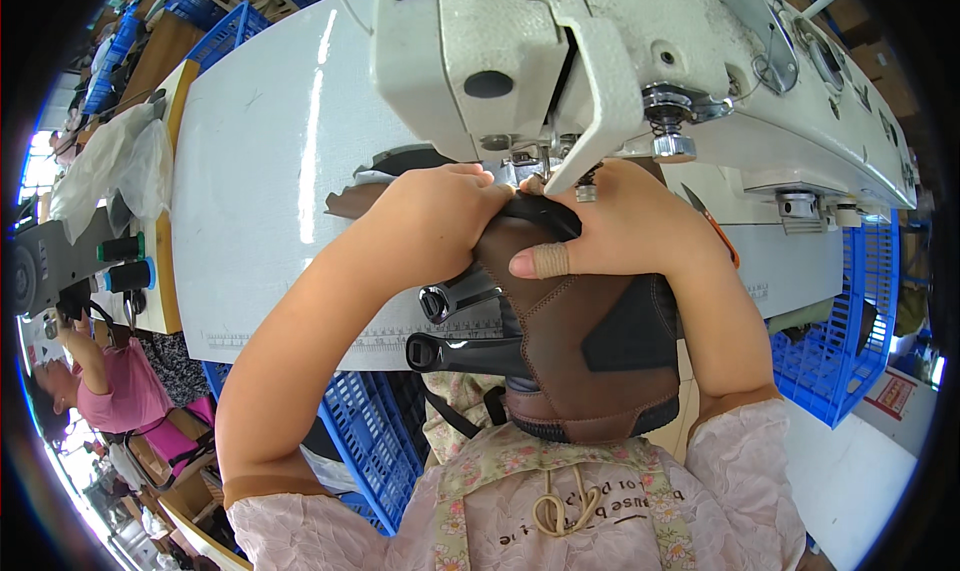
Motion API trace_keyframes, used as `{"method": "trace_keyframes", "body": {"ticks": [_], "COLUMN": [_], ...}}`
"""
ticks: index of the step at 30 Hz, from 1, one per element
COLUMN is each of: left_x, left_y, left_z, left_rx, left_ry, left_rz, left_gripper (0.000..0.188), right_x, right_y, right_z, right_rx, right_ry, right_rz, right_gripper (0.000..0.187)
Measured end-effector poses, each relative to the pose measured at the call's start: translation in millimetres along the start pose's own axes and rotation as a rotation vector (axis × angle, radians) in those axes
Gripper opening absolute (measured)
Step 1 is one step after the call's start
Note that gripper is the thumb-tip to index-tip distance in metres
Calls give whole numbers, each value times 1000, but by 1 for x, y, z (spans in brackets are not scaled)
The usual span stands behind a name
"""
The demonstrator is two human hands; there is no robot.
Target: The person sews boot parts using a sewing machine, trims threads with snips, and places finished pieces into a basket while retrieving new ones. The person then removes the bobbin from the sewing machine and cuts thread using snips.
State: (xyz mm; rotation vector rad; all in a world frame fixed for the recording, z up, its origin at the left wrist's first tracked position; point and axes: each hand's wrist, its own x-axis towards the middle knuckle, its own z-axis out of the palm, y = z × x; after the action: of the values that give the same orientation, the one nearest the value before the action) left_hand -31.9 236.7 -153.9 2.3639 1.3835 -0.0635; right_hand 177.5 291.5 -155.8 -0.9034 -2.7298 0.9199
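A brown and black leather boot (560,341) with stitched panels hangs over the table's near edge, its upper end beneath the needle of a white sewing machine (420,61). Two black straps (465,354) with plastic ends stick out from its left side. My left hand (445,216) presses the boot's top edge left of the needle, fingers closed together. On the other side my right hand (625,221) grips the same edge, its tape-wrapped thumb lying on the brown leather. The machine head partly hides both hands' fingertips. Dark leather pieces (360,196) lie behind my left hand.
Orange-handled snips (712,226) lie right of my right wrist. A ruler strip (300,338) runs along the white table's (250,221) near edge. Blue crates (370,451) stand below it and at the right. A co-worker in pink (125,386) sits at far left.
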Motion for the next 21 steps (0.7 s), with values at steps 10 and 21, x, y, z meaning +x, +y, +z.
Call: {"method": "trace_keyframes", "body": {"ticks": [10, 21], "left_x": [2, 3], "left_y": [2, 0], "left_z": [-4, -3], "left_rx": [9, -4], "left_ry": [9, -39], "left_rz": [14, -15], "left_gripper": [40, 45], "right_x": [1, 1], "right_y": [-3, -4], "right_z": [-4, -6], "right_rx": [-3, 0], "right_ry": [-56, -40], "right_rz": [33, 53], "right_gripper": [80, 84]}}
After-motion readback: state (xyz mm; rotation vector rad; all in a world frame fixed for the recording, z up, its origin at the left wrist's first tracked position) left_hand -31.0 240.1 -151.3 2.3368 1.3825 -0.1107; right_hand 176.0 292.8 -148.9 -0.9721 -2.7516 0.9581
